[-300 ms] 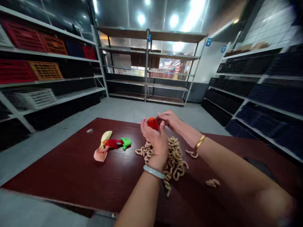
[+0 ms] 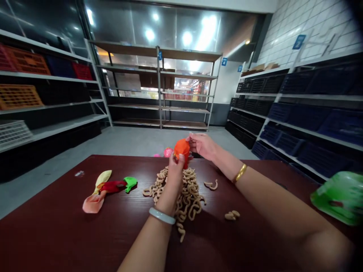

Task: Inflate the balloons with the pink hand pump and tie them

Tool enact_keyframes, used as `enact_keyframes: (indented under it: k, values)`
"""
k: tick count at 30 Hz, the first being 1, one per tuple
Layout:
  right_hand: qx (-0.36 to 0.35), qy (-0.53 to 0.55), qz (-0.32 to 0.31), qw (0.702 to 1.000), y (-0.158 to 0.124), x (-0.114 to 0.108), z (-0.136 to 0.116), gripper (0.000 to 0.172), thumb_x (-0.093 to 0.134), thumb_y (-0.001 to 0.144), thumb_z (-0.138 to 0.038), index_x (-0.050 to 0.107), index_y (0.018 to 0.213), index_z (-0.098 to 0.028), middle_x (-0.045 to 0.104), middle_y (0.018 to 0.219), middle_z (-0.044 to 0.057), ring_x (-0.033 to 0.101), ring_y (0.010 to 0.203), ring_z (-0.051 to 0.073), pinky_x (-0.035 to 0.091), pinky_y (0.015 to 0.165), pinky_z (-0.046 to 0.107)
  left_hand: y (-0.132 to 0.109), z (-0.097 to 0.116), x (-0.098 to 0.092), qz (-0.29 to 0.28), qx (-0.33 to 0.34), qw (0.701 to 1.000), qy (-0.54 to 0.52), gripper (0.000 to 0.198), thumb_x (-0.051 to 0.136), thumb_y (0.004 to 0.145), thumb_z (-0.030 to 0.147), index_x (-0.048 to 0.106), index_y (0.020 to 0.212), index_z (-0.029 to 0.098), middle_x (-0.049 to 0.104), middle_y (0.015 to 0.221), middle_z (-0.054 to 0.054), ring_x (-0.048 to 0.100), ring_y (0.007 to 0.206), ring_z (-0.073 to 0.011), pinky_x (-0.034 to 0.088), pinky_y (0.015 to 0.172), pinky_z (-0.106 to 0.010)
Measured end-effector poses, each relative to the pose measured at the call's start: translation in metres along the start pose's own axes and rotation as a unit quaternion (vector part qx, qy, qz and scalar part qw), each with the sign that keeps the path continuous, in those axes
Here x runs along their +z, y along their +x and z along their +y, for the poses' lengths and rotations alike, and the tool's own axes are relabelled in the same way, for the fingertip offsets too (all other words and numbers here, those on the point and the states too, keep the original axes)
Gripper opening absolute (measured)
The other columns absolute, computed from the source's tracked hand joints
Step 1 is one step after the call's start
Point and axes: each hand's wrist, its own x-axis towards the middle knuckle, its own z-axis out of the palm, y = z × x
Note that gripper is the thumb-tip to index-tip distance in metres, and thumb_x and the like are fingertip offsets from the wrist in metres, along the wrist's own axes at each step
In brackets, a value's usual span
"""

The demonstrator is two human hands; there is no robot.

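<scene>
The left hand point(image 2: 176, 172) grips the orange bundle point(image 2: 182, 146) from below. The right hand point(image 2: 204, 146) is at the bundle's right side; I cannot tell its grip.

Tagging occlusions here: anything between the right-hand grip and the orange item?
Nothing visible. The right-hand grip is at the right edge of the orange item; exact contact is unclear. The left-hand grip holds it lower down. The tan curled pieces lie below, not between.
</scene>
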Motion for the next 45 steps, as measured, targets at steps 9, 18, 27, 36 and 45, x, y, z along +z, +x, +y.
enact_keyframes:
  k: [9,18,27,36,45]
  values:
    - [0.008,-0.014,0.085,0.996,-0.036,-0.043,0.001,0.026,0.062,0.083,-0.042,0.06,0.076,-0.017,0.065,0.073,0.002,0.061,0.068,0.013,0.05,0.07,0.027,-0.028,0.006,0.015,-0.206,-0.234,0.95,-0.006,0.033,0.074,0.078,0.031,0.068,0.103,0.011,0.065,0.081,-0.007,0.061,0.065,-0.012,0.05,0.063,-0.023]
    - [0.037,-0.308,0.164,0.936,-0.076,-0.079,0.024,0.028,0.052,0.089,-0.041,0.062,0.103,-0.019,0.067,0.11,0.01,0.065,0.097,0.02,0.05,0.085,0.034,-0.025,-0.01,0.02,-0.1,-0.161,0.971,0.148,0.034,0.076,0.073,0.038,0.069,0.095,0.012,0.062,0.067,-0.003,0.048,0.047,-0.0065,0.032,0.043,-0.017]
    - [0.17,-0.689,0.191,0.678,-0.157,-0.146,0.024,0.065,0.075,0.066,-0.047,0.059,0.121,-0.016,0.055,0.129,0.021,0.048,0.122,0.04,0.037,0.097,0.048,-0.011,-0.009,0.01,0.023,-0.083,0.996,0.025,0.021,0.07,0.076,0.021,0.062,0.095,0.018,0.063,0.079,-0.001,0.054,0.056,-0.0079,0.042,0.047,-0.016]
    - [0.187,-0.776,0.164,0.58,-0.154,-0.128,0.029,0.044,0.064,0.078,-0.043,0.059,0.114,-0.019,0.064,0.111,0.014,0.063,0.099,0.031,0.044,0.074,0.035,0.009,0.005,-0.01,0.132,-0.109,0.971,-0.169,0.018,0.046,0.094,0.009,0.064,0.095,0.01,0.066,0.076,-0.006,0.059,0.056,-0.0071,0.049,0.05,-0.015]
    - [-0.059,-0.755,0.128,0.64,-0.122,-0.045,0.051,0.054,0.057,0.082,-0.054,0.051,0.127,-0.025,0.061,0.116,0.011,0.061,0.094,0.028,0.044,0.074,0.037,0.009,0.006,-0.014,0.167,-0.136,0.952,-0.217,0.024,0.045,0.097,0.02,0.064,0.084,0.013,0.071,0.083,-0.008,0.07,0.08,-0.0162,0.057,0.076,-0.03]
